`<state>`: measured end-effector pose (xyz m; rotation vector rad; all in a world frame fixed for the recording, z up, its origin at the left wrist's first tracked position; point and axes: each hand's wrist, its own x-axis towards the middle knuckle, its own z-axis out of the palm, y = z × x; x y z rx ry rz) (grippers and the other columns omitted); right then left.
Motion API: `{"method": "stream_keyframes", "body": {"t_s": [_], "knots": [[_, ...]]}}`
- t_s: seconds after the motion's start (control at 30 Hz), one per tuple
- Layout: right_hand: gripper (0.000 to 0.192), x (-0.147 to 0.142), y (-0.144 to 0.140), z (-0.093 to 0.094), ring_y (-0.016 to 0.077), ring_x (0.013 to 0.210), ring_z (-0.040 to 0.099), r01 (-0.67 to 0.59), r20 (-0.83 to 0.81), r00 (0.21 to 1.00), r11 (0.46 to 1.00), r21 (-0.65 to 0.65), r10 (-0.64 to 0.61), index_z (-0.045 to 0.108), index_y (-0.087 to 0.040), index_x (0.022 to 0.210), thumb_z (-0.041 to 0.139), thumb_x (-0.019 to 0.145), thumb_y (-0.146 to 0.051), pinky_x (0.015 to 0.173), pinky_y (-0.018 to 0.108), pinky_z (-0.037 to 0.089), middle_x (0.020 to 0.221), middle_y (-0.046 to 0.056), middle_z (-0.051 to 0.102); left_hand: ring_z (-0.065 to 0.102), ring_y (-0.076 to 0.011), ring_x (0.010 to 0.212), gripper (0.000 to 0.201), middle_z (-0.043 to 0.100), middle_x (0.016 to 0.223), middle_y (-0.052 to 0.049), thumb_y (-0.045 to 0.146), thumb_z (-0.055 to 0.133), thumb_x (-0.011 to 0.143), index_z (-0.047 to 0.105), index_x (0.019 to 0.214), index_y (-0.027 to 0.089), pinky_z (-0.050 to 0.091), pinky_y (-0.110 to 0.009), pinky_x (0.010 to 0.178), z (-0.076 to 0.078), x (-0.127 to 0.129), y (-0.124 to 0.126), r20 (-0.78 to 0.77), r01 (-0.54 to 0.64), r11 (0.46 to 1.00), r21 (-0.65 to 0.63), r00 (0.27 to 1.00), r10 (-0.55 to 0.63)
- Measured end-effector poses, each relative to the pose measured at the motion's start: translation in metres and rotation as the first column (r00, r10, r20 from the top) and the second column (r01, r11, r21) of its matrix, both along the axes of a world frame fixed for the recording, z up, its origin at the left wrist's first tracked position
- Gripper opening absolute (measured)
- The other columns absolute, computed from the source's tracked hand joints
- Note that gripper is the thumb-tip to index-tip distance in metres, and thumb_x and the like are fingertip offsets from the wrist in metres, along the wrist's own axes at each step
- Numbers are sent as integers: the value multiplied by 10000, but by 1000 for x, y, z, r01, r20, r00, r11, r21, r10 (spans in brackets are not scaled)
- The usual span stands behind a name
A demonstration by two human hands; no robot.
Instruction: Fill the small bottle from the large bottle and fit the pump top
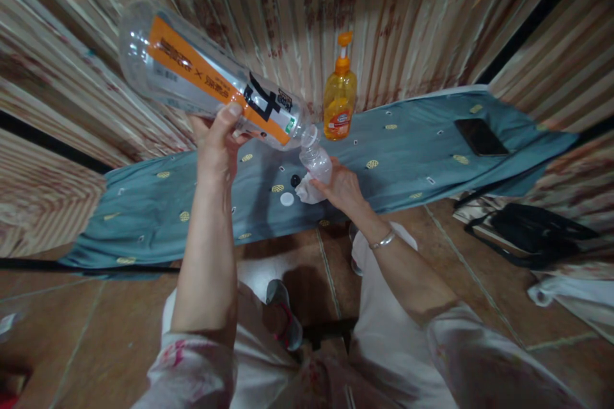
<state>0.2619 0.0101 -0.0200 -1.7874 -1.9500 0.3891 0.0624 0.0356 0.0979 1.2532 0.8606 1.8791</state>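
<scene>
My left hand point(220, 131) is wrapped round a large clear bottle point(201, 73) with an orange and silver label. That bottle is tipped, its neck down to the right, against or just over the mouth of a small clear plastic bottle point(315, 158). Closed round the small bottle is my right hand point(343, 186). A crumpled white tissue point(309, 192) lies at its base, near or under my right fingers; which I cannot tell. Left of it are a black cap point(295, 181) and a white round lid point(286, 199). Any liquid passing between the bottles is too unclear to make out.
An orange pump bottle point(339, 102) stands at the back of the narrow table with a teal pineapple-print cloth point(393, 169). A dark phone point(480, 137) lies on the right. Pleated curtains point(412, 19) hang behind. A black bag point(532, 230) sits low at right.
</scene>
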Motion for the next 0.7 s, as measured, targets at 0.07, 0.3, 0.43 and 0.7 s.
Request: {"method": "stream_keyframes", "body": {"t_s": [0.07,0.3,0.43,0.7], "knots": [[592,0,0,-1,331,1129,724,-1,2,1000,1000,4,1,535,-76,1356,722,899,-403,924,361,538,1166,202,760,634,-251,712,831,633,796,40,370,842,578,487,1316,510,410,-293,450,0,-1,1,-19,7,1000,-4,1000,-7],[607,0,0,0,323,1150,718,3,2,1000,1000,3,-3,525,-75,1371,733,897,-393,938,346,528,1191,203,754,636,-342,931,778,681,973,20,441,865,597,503,1286,466,508,-429,598,-5,-7,7,-34,21,1000,2,999,-21],[584,0,-1,1,318,1134,720,6,-1,1000,1000,3,-6,534,-87,1355,728,896,-392,919,337,524,1182,191,757,628,-328,947,685,680,957,24,445,875,605,539,1202,427,507,-415,597,-6,-10,7,-52,59,998,-15,997,-60],[599,0,0,0,317,1134,720,2,9,1000,1000,5,-2,521,-78,1368,718,903,-401,914,336,524,1185,198,754,654,-300,849,680,687,905,46,440,867,579,549,1180,450,518,-406,553,-5,-7,7,-39,24,1000,-15,999,-25]]}}
